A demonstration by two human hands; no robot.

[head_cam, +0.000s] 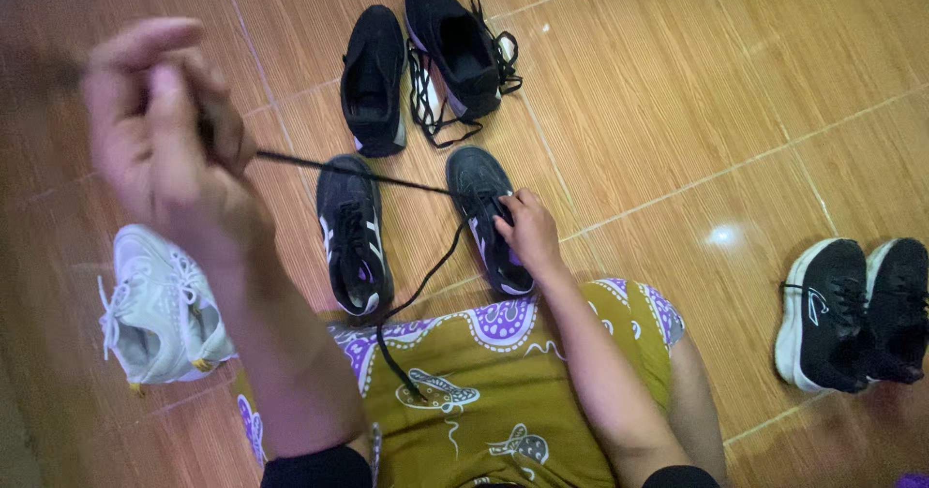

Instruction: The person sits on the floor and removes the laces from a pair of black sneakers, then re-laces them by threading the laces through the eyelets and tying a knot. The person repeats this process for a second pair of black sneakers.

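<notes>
My left hand (164,145) is raised close to the camera, blurred, pinching a black shoelace (358,172) that runs taut across to a dark sneaker with purple trim (489,219). My right hand (527,232) rests on that sneaker, gripping it near its eyelets. A loose end of the lace hangs down over my patterned olive skirt (494,382). The matching dark sneaker (350,235) lies just left, laced, untouched.
A pair of black shoes (416,58) with loose laces lies further away on the wooden-look tile floor (677,91). White sneakers (160,304) sit at the left. Another black pair with white soles (856,314) sits at the right edge.
</notes>
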